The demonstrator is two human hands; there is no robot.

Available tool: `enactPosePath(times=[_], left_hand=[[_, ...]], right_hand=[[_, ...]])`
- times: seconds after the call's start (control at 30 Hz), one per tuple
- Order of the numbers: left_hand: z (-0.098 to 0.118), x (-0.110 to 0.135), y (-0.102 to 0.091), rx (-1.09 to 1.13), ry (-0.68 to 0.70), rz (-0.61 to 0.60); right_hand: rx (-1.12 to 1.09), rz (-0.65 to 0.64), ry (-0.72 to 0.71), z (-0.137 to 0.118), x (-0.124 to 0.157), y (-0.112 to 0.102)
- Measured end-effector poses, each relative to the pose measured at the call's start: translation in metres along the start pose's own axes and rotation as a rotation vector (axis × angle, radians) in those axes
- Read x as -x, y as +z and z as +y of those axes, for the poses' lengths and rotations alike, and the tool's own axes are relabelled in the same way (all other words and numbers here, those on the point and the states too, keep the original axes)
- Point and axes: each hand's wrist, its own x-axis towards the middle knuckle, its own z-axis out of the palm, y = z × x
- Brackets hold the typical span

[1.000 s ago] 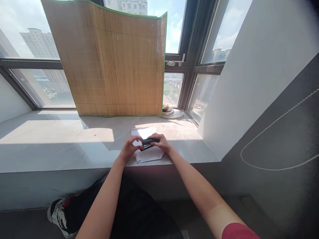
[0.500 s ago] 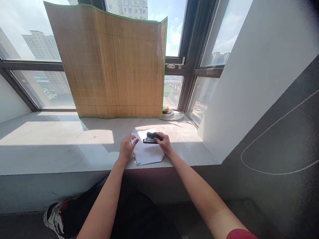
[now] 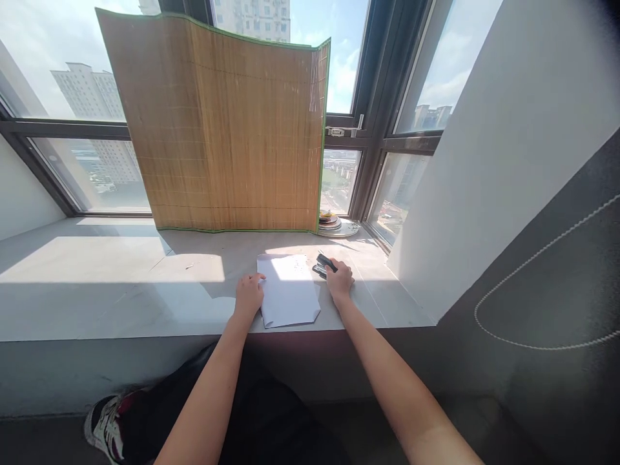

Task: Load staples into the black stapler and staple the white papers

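A stack of white paper (image 3: 289,290) lies flat on the grey window sill (image 3: 111,284), close to its front edge. My left hand (image 3: 248,294) rests on the paper's left edge with its fingers curled down onto it. To the right of the paper my right hand (image 3: 339,279) is closed around a black stapler (image 3: 325,265), which sits on the sill just past the sheet's upper right corner.
A bamboo mat (image 3: 220,129) with green trim stands against the window behind the paper. A small pile of dishes (image 3: 334,223) sits at the back right corner. A white wall (image 3: 484,161) closes the right side. My dark trousers and a shoe (image 3: 104,426) show below the sill.
My right hand carried the stapler from above the paper off to the right and set it down on the sill. My left hand let go of the stapler and settled on the paper's left edge.
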Motion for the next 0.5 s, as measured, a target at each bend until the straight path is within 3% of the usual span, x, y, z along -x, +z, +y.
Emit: enactPosePath(times=[0.1,0.23,0.37,0.5], left_hand=[[0.005,0.002,-0.004,-0.044,-0.005,-0.012],[0.013,0.002,-0.011,-0.040,0.061,-0.005],[0.030,0.002,-0.011,-0.009,0.236,-0.179],[0.059,0.011,-0.009,-0.071,0.376,-0.394]], right_hand=[[-0.014,-0.027,-0.042,-0.001,-0.006,-0.007],[0.033,-0.210,-0.026,-0.003,-0.020,-0.029],[0.053,-0.350,-0.048,-0.007,-0.025,-0.045],[0.056,-0.417,-0.065,-0.015,-0.020,-0.045]])
